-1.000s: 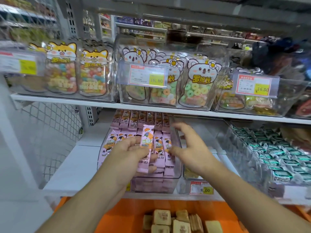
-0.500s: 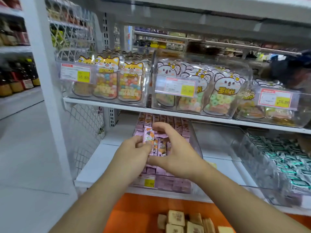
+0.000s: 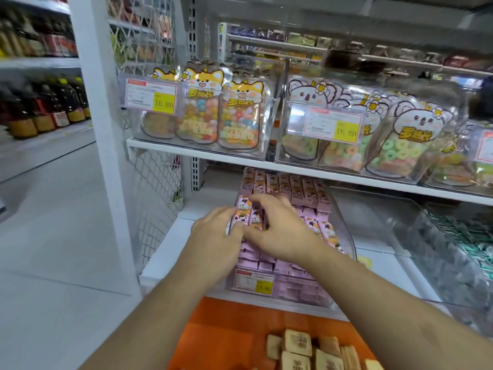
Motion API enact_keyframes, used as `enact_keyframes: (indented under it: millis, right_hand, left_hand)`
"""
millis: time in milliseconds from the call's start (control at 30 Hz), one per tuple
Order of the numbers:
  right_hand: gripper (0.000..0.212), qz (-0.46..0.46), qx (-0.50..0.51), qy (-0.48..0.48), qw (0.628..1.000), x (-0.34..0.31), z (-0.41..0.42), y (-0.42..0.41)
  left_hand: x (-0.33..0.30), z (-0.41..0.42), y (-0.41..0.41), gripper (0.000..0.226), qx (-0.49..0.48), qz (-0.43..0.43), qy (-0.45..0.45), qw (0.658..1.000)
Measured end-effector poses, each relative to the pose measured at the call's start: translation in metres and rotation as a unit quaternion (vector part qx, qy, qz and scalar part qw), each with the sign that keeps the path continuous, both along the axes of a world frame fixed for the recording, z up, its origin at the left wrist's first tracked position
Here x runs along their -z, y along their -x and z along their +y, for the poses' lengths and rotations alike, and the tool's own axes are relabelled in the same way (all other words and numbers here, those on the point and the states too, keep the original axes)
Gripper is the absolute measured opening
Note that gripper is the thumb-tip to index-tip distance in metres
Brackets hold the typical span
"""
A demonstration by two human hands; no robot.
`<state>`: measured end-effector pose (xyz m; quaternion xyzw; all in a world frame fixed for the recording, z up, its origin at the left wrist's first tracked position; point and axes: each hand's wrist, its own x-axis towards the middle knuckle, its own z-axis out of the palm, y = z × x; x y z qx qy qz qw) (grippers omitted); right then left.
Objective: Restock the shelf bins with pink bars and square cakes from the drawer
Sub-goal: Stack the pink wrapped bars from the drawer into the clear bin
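Both hands work over the clear bin (image 3: pixel 344 233) at the centre of the frame, on the lower shelf (image 3: pixel 170 252). The left hand (image 3: pixel 216 236) has its fingers curled around a pink bar (image 3: pixel 241 212) at the bin's left side. The right hand (image 3: pixel 280 228) lies just beside it with fingers bent, their tips pressing on the tops of the pink bars (image 3: pixel 293 186) packed in rows; whether it pinches 1 of them cannot be told. A price tag (image 3: pixel 253 281) sits on the bin's front. In the lower centre of the frame, square cakes (image 3: pixel 297 343) lie in the orange drawer (image 3: pixel 221 332). On the upper shelf, bins hold candy bags (image 3: pixel 240 116).
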<state>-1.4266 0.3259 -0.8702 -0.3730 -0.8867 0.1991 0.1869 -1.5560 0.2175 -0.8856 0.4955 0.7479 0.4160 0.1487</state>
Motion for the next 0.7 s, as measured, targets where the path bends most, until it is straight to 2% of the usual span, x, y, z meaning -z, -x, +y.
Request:
enact_keyframes:
  millis: [100,300,433,567,700]
  right_hand:
    - [0.089,-0.011,-0.004,-0.034,0.999,-0.001,-0.001,0.002]
    - [0.078,0.022,-0.005,-0.04,0.999,-0.009,-0.007,-0.007]
    - [0.079,0.04,-0.005,-0.052,0.998,-0.008,-0.029,-0.027]
    - [0.054,0.087,-0.011,-0.043,0.995,0.002,-0.067,-0.052]
    - [0.039,0.12,-0.022,0.018,0.992,0.037,-0.107,-0.07]
  left_hand:
    - [-0.002,-0.001,0.002,0.039,0.002,-0.017,-0.018,1.0]
    - [-0.007,-0.012,-0.001,0.039,0.003,-0.033,-0.012,0.999]
    - [-0.012,-0.027,0.001,0.046,0.004,0.007,0.012,1.0]
    - [-0.01,-0.06,0.007,0.057,0.02,0.018,0.058,0.998]
    - [0.003,-0.094,0.01,0.048,0.045,0.006,0.107,0.993]
